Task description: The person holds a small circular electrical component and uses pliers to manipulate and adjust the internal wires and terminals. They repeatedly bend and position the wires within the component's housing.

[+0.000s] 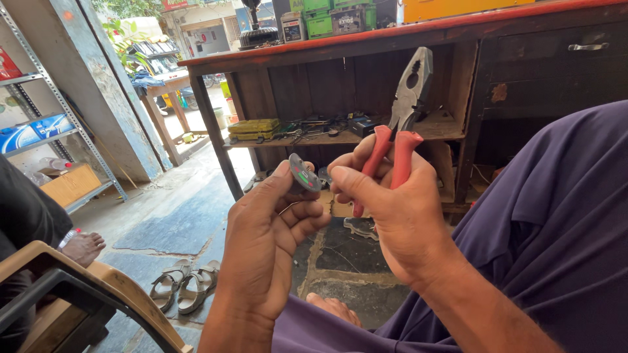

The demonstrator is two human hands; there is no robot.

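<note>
Two hands met at the centre of the view. The left hand (265,238) rose from the lap, thumb and curled fingers pinching a small round grey disc (305,174) with coloured marks. Just beside it, the right hand (399,216) was wrapped around red-handled pliers (400,124), steel jaws pointing up. Behind stood a dark wooden workbench (523,72); open floor lay below.

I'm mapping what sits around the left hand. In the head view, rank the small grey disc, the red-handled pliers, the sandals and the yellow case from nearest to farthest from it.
1. Small grey disc: pinched at the left hand fingertips.
2. Red-handled pliers: just right, held in the right hand.
3. Sandals: on the floor, lower left.
4. Yellow case: on the bench shelf, behind.
</note>
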